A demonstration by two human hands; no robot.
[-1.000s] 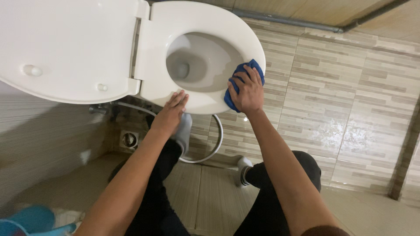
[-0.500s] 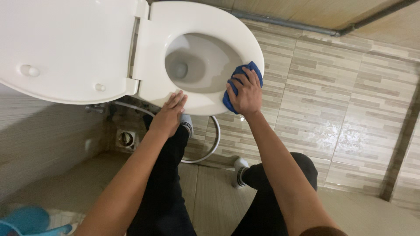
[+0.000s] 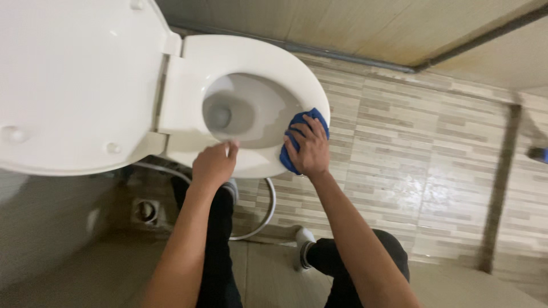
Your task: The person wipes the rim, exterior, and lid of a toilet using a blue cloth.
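A white toilet seat [image 3: 251,54] rings the bowl [image 3: 245,111], with the lid [image 3: 74,85] raised to the left. My right hand [image 3: 308,149] presses a blue cloth [image 3: 298,122] flat onto the seat's front right rim, fingers spread over it. My left hand [image 3: 214,165] rests on the near edge of the seat, fingers curled on the rim and holding nothing else. Both forearms reach up from the bottom of the view, over my dark trousers.
A white hose [image 3: 265,211] loops below the bowl. A floor drain [image 3: 145,211] sits at lower left. Beige striped tiles [image 3: 411,154] cover the floor to the right, and a dark pipe [image 3: 354,57] runs along the wall base.
My right hand has slid the blue cloth a little along the front rim toward my body. The left hand has curled up on the near rim. The view has shifted slightly.
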